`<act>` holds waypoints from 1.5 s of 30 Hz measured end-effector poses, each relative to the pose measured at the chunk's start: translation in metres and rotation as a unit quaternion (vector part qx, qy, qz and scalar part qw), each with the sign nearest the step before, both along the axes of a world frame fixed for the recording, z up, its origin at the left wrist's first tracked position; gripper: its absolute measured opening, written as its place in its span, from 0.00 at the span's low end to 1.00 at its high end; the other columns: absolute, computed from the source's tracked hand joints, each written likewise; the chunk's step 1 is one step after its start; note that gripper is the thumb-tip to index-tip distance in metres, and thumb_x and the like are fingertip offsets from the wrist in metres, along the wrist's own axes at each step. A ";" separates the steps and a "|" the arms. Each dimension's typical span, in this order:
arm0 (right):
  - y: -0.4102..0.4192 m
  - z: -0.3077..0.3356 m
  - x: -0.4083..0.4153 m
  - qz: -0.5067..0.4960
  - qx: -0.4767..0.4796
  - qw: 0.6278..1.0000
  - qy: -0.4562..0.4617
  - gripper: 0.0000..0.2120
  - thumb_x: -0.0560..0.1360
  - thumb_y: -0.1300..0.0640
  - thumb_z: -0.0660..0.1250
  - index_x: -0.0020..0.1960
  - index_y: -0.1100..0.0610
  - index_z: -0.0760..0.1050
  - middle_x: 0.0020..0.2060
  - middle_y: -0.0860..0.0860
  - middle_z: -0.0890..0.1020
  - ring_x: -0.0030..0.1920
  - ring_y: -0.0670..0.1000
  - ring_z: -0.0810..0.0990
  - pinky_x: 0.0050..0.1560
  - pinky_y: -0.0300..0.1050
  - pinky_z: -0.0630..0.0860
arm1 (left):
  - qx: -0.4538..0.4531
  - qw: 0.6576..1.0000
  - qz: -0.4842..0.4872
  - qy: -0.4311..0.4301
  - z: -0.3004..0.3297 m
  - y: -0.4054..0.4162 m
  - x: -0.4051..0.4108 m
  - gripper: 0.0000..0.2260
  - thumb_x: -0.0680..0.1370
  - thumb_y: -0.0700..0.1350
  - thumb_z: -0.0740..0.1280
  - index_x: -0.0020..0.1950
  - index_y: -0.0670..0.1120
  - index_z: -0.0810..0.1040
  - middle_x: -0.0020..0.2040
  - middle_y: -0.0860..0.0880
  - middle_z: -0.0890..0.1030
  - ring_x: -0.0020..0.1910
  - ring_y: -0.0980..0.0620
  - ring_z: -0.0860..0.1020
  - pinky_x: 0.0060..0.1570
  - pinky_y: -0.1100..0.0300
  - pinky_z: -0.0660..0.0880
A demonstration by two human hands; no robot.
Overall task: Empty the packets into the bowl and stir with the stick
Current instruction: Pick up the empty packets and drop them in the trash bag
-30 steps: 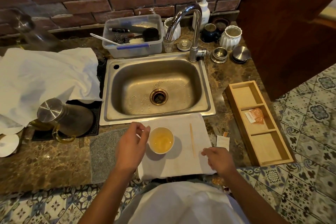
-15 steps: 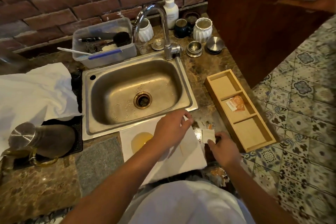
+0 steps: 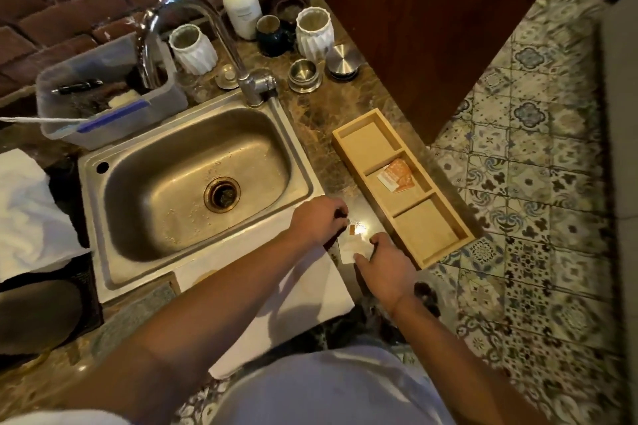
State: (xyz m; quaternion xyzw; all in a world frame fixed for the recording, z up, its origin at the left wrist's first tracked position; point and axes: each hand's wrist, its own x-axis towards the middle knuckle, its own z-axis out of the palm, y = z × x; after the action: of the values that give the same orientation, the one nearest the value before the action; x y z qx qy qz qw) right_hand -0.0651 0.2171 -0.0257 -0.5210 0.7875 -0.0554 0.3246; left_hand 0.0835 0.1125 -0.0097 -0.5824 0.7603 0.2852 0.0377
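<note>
White packet [image 3: 352, 247] lies flat near surface's front edge btwn both hands; right hand [image 3: 385, 267] fingertips pinning it, left hand [image 3: 319, 221] curled at its far end, grip unclear.

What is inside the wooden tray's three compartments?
The wooden tray holds orange-and-white packets in its middle compartment. The far and near compartments look empty; nothing covers them.

Your left hand [image 3: 319, 222] and right hand [image 3: 383, 264] meet at a small white paper packet [image 3: 354, 247] lying between the rectangular steel sink [image 3: 193, 179] and the three-compartment wooden tray [image 3: 445, 254], whose middle compartment holds orange packets [image 3: 397, 176].
</note>
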 end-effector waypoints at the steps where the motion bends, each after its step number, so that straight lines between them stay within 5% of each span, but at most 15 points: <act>1: 0.001 0.000 -0.001 0.004 0.002 1.000 0.002 0.22 0.76 0.42 0.68 0.65 0.51 0.71 0.52 0.52 0.85 0.51 0.55 0.84 0.47 0.48 0.79 | 0.004 1.000 -0.009 0.003 -0.003 -0.001 -0.003 0.13 0.78 0.53 0.70 0.61 0.52 0.81 0.58 0.48 0.84 0.57 0.46 0.81 0.52 0.55 0.75; 20: -0.009 -0.006 0.002 0.074 0.000 0.997 0.038 0.17 0.77 0.42 0.64 0.61 0.50 0.73 0.45 0.49 0.85 0.44 0.54 0.83 0.44 0.49 0.82 | -0.006 0.998 -0.060 0.016 -0.021 0.002 -0.006 0.14 0.76 0.53 0.73 0.60 0.51 0.81 0.56 0.49 0.75 0.52 0.48 0.79 0.42 0.60 0.66; 27: -0.006 -0.007 0.002 0.074 -0.013 0.996 0.039 0.14 0.78 0.43 0.65 0.56 0.52 0.76 0.41 0.49 0.82 0.39 0.50 0.77 0.38 0.42 0.74 | -0.017 0.994 -0.109 0.016 -0.022 -0.001 -0.007 0.11 0.77 0.51 0.72 0.58 0.50 0.83 0.57 0.48 0.76 0.54 0.47 0.79 0.44 0.57 0.72; 40: -0.005 -0.004 0.004 0.064 -0.016 0.998 0.023 0.14 0.79 0.44 0.64 0.57 0.53 0.77 0.38 0.48 0.82 0.38 0.50 0.79 0.40 0.45 0.79 | 0.000 0.992 -0.130 0.001 -0.020 -0.001 -0.009 0.08 0.79 0.45 0.66 0.52 0.47 0.84 0.51 0.46 0.79 0.50 0.46 0.79 0.45 0.52 0.76; 45: -0.007 -0.003 0.002 0.075 0.006 0.997 0.026 0.12 0.79 0.44 0.63 0.55 0.52 0.76 0.37 0.48 0.80 0.38 0.51 0.78 0.36 0.42 0.70 | 0.001 0.991 -0.137 -0.014 -0.017 -0.001 -0.010 0.10 0.79 0.47 0.65 0.55 0.45 0.84 0.52 0.44 0.79 0.51 0.45 0.79 0.47 0.51 0.77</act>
State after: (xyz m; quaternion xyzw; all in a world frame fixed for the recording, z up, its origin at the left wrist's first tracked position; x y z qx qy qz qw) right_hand -0.0626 0.2105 -0.0285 -0.5777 0.7548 -0.0126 0.3105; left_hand 0.0738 0.1119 -0.0266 -0.4770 0.8318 0.2700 0.0874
